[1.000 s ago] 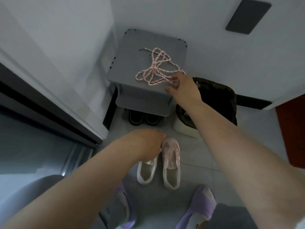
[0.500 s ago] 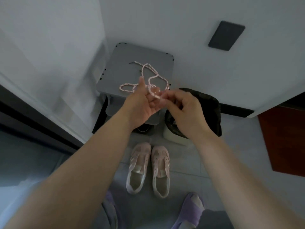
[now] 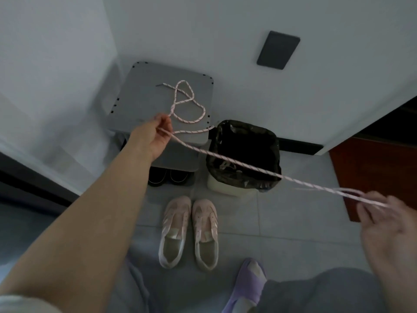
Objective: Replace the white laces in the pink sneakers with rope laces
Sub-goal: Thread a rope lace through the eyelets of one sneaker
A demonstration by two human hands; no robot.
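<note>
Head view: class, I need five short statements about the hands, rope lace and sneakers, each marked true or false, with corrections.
1. The left hand pinches the rope lace by the grey stool. True.
2. The right hand is empty. False: it grips the lace too.
3. The pink sneakers stand on the stool. False: they sit side by side on the floor.
4. The lace stretches across in front of the bin. True.
5. Dark shoes sit under the stool. True.

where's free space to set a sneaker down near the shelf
Bare floor tiles right of the pink sneakers, between bin and purple slipper; the shelf top's far left corner. Crowded: shelf front, with rope lace loops and the left hand.
</note>
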